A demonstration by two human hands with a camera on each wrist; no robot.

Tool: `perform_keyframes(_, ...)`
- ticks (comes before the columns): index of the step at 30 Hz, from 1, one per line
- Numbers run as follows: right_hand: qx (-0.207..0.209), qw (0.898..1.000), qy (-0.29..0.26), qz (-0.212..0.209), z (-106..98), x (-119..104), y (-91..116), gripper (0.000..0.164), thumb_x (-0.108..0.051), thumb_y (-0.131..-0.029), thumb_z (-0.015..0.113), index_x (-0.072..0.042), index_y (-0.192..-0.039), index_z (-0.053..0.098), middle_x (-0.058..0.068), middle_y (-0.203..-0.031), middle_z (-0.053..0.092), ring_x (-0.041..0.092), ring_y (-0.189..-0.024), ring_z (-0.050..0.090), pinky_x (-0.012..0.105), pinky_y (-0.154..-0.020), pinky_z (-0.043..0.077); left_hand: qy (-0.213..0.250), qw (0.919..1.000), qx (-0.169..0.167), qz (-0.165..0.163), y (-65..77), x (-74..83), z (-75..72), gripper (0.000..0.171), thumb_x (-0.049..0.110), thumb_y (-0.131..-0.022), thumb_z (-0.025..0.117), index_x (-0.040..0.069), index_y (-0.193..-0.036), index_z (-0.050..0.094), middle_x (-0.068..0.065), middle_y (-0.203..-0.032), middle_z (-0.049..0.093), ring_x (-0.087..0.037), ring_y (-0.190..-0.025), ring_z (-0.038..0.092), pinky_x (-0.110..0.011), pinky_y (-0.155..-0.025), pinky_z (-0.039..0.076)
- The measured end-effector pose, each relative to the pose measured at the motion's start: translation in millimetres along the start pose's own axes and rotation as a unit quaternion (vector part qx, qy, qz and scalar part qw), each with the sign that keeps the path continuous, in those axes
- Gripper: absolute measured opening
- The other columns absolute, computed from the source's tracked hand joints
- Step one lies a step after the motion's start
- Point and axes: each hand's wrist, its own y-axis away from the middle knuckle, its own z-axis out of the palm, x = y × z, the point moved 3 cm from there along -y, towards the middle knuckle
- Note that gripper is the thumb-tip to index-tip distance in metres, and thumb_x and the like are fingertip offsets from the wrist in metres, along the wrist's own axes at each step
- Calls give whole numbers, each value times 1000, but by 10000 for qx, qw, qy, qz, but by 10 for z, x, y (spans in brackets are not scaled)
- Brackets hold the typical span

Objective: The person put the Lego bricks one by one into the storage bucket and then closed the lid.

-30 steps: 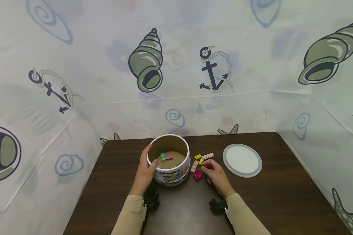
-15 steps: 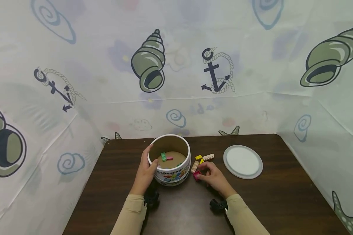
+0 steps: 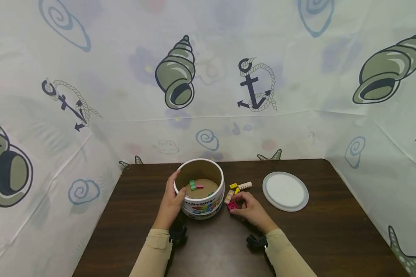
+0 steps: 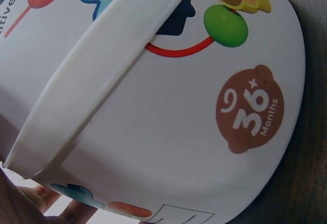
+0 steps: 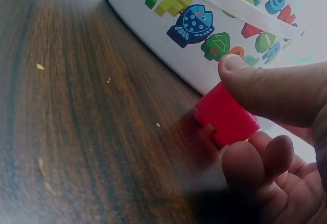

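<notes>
A white round tub [image 3: 202, 211] with colourful printing stands at the middle of the table. My left hand [image 3: 169, 203] grips its left side, thumb over the rim; in the left wrist view the tub wall [image 4: 153, 127] hides most of that hand. Inside lie a green brick [image 3: 192, 185] and a small pink brick [image 3: 199, 186]. To the tub's right, my right hand [image 3: 252, 211] pinches a bright pink toy brick [image 3: 232, 206]. Close up in the right wrist view, the pink brick [image 5: 230, 114] sits between thumb and fingers, low over the table.
Beside the tub lie a tan brick [image 3: 229, 196], yellow bricks [image 3: 233, 185] and a pale studded brick [image 3: 245, 185]. Further right is a round white lid [image 3: 285, 191] on the dark wooden table [image 3: 332, 231]. A patterned cloth [image 3: 215, 96] hangs behind.
My right hand has moved left from beside the yellow bricks to the bright pink brick and taken hold of it. The left hand keeps its grip on the tub.
</notes>
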Motion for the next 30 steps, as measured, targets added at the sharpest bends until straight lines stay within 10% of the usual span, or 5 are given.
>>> perform_keyframes(30, -68, 10000, -42, -37, 11, -26, 20, 34, -13, -91, 88, -12, -116, 64, 13, -114, 56, 19, -66, 56, 32, -57, 57, 78, 9999, 84, 112, -7, -20, 6, 69, 23, -109, 62, 35, -170, 31, -11, -174, 29, -48, -149, 46, -68, -118, 41)
